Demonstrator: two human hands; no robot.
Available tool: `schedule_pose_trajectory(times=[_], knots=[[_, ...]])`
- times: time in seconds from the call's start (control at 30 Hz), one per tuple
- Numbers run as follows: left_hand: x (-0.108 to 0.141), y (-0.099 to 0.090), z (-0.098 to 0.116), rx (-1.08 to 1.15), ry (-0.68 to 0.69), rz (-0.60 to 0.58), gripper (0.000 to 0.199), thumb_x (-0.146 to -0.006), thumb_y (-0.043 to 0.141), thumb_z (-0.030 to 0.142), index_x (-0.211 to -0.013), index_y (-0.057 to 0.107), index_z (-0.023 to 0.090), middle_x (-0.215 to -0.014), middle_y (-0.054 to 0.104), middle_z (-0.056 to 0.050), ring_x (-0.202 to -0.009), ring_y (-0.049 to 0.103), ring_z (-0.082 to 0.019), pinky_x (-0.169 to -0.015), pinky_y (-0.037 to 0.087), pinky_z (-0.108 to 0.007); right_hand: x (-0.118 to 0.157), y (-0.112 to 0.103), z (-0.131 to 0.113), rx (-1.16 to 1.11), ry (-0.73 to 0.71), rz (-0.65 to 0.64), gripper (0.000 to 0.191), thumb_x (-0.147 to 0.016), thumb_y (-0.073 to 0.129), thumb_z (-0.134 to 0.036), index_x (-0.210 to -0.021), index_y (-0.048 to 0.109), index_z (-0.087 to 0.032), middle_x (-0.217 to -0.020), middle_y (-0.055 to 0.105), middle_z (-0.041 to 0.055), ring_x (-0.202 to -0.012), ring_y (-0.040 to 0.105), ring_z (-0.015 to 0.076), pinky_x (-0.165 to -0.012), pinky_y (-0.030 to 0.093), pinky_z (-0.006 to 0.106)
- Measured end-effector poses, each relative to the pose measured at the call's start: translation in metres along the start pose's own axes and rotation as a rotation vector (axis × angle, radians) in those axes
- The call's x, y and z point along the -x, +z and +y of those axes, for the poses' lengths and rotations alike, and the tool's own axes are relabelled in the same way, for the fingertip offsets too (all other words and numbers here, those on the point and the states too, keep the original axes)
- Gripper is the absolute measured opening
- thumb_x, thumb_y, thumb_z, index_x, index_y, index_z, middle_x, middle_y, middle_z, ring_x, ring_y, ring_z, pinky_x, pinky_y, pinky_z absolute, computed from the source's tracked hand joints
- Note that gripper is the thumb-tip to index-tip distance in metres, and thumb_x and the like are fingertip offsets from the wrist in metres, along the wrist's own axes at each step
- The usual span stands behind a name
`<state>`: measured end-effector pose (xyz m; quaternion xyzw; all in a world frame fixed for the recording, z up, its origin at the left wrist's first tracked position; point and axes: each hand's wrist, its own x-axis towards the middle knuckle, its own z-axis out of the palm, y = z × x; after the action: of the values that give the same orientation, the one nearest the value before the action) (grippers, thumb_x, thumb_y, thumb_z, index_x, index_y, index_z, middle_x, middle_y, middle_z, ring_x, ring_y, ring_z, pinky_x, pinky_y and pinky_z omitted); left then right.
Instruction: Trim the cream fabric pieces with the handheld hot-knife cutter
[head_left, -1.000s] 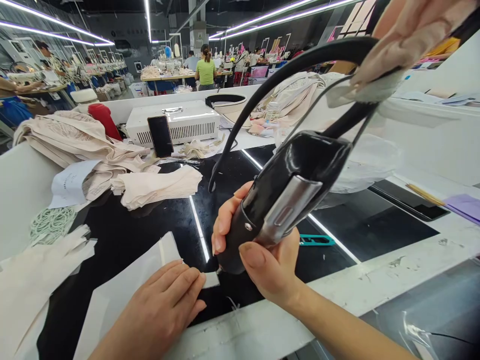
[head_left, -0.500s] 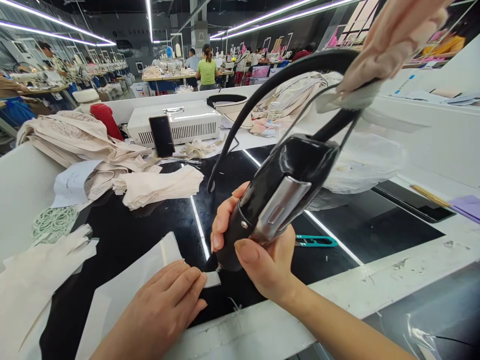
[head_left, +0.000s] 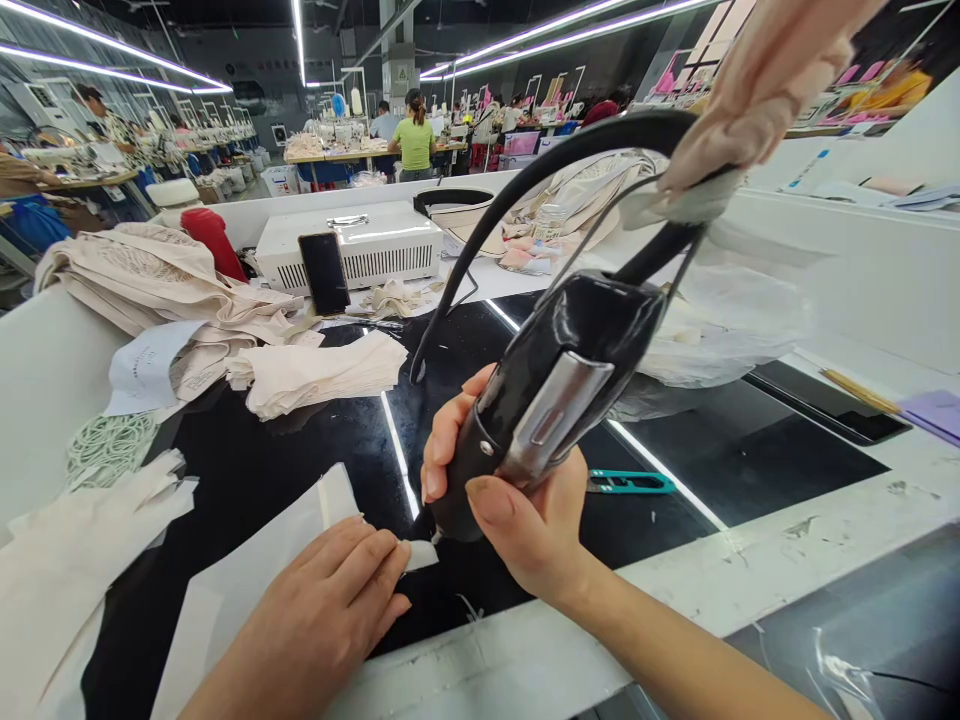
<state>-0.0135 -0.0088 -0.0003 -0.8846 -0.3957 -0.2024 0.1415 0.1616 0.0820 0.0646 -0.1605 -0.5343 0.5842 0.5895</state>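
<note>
My right hand [head_left: 517, 500] is wrapped round a black corded hand tool [head_left: 555, 370] with a silver lever on its side. The tool is tilted, its lower end down at the dark table top [head_left: 480, 580]. A thick black cable loops from its upper end. My left hand [head_left: 330, 590] is closed, fingers together, on a small white fabric strip [head_left: 421, 556]. Only the strip's end shows past the fingertips, close to the tool's tip; the rest is hidden. Beneath my left hand lies a white sheet [head_left: 247, 570].
Teal thread snips [head_left: 634, 483] lie right of my right hand. Stacked cream fabric pieces [head_left: 322, 372], a phone [head_left: 324, 273] and a vented white box [head_left: 367, 248] stand farther back. More fabric [head_left: 75, 560] lies left. Pink cloth [head_left: 765, 90] is tied round the cable overhead.
The tool's upper end and the tied pink cloth have swung slightly left. My left hand and the strip have shifted a little left; both grips stay the same.
</note>
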Motion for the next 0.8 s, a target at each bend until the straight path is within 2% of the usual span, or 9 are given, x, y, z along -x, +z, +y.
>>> schedule_pose_trajectory(times=[0.27,0.5,0.8], knots=[[0.0012,0.0013,-0.0015,0.010,0.009,0.012,0.031,-0.113,0.043,0.020,-0.117,0.071,0.008,-0.103,0.074,-0.009,-0.093,0.073,-0.022,-0.093,0.065,-0.039,-0.0020,0.0025,0.0018,-0.029,-0.065,0.025,0.053,-0.077,0.090,-0.054,-0.102,0.051,-0.028,-0.076,0.063,-0.0047,-0.052,0.056,0.0119,-0.046,0.049,0.026],[-0.0017,0.0001,0.0011,-0.009,0.010,0.017,0.033,-0.113,0.042,0.020,-0.118,0.072,0.009,-0.104,0.075,-0.008,-0.095,0.073,-0.023,-0.094,0.064,-0.039,-0.0005,0.0028,-0.0008,0.002,-0.010,-0.001,0.056,-0.075,0.092,-0.052,-0.105,0.052,-0.027,-0.076,0.063,-0.0041,-0.054,0.059,0.0132,-0.048,0.053,0.028],[0.0011,0.0020,0.0000,-0.017,0.019,0.023,0.032,-0.113,0.042,0.020,-0.117,0.071,0.008,-0.104,0.074,-0.009,-0.094,0.072,-0.022,-0.093,0.063,-0.040,0.0012,0.0024,-0.0007,-0.009,-0.019,0.012,0.056,-0.076,0.091,-0.053,-0.105,0.050,-0.027,-0.077,0.063,-0.0042,-0.054,0.059,0.0126,-0.045,0.052,0.026]])
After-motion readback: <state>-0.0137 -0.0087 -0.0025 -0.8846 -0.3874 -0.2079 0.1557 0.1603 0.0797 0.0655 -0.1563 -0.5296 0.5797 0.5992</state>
